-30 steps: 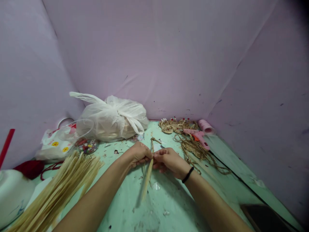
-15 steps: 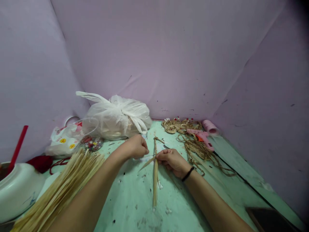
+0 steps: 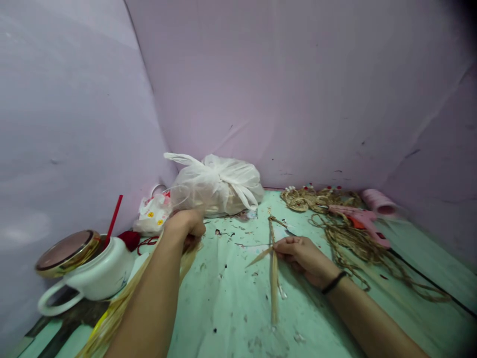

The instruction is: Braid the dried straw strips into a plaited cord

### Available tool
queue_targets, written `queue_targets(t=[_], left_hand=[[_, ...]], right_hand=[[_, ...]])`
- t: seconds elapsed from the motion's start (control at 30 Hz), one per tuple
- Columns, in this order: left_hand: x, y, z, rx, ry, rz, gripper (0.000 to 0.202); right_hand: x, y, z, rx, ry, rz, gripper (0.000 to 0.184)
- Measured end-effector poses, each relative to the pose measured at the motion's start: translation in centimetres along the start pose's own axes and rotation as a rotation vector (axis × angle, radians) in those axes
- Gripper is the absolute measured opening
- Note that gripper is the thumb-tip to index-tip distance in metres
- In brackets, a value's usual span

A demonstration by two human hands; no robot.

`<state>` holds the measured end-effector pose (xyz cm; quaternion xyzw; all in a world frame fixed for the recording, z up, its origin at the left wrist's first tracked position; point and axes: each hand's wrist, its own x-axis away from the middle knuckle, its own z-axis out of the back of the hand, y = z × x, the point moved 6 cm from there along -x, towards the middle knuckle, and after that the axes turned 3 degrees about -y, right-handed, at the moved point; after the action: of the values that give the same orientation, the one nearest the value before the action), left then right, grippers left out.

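Observation:
My right hand [image 3: 303,258] pinches a partly braided strand of dried plant fibre [image 3: 275,288] between thumb and fingers. The braided upper part reaches away from me on the table, and the loose flat strips hang toward me. One short strip end [image 3: 260,256] sticks out to the left of the pinch. My left hand [image 3: 186,227] is over the far end of a bundle of pale dried fibre strips [image 3: 188,261]. Its fingers are curled downward, and what lies under them is hidden. My forearm covers much of the bundle.
A white cup [image 3: 104,273] with a round gold-rimmed object [image 3: 70,251] stands at left. Behind are a knotted white plastic bag [image 3: 219,184] and a smaller bag [image 3: 152,214]. At right lie a pink glue gun [image 3: 363,221], braided cord [image 3: 346,243] and a pink thread spool [image 3: 378,201].
My left hand has moved left, away from the braid, to the bundle of strips. The right hand keeps its pinch on the braid. The view has turned left.

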<state>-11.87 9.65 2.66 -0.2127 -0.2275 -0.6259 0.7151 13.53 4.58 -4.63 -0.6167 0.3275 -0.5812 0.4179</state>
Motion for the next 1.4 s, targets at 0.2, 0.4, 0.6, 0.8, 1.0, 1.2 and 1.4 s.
queue_targets(t=[0.2, 0.4, 0.6, 0.8, 1.0, 1.2, 1.4], left_hand=[[-0.6, -0.2, 0.9, -0.054, 0.111, 0.093, 0.011], [-1.3, 0.3, 0.3, -0.077, 0.084, 0.128, 0.011], [-2.3, 0.2, -0.3, -0.093, 0.058, 0.099, 0.014], [-0.2, 4.6, 1.7, 0.152, 0.262, -0.331, 0.016], [0.6, 12.5, -2.1, 0.635, 0.044, -0.786, 0.011], [-0.7, 13.8, -4.8, 0.841, -0.052, -0.609, 0.012], [-0.4, 13.8, -5.6, 0.878, -0.180, -0.544, 0.010]], right_hand=[[0.1, -0.1, 0.1, 0.015, 0.017, 0.017, 0.012], [0.0, -0.1, 0.1, 0.022, 0.017, 0.018, 0.012], [-0.2, 0.1, 0.2, 0.016, 0.019, 0.017, 0.011], [-0.1, -0.1, 0.2, 0.036, 0.028, 0.015, 0.009], [-0.1, -0.4, 0.2, 0.006, 0.021, 0.050, 0.005], [-0.2, -0.3, 0.4, -0.022, 0.016, 0.058, 0.005], [0.1, -0.5, 0.2, -0.050, 0.002, 0.052, 0.004]])
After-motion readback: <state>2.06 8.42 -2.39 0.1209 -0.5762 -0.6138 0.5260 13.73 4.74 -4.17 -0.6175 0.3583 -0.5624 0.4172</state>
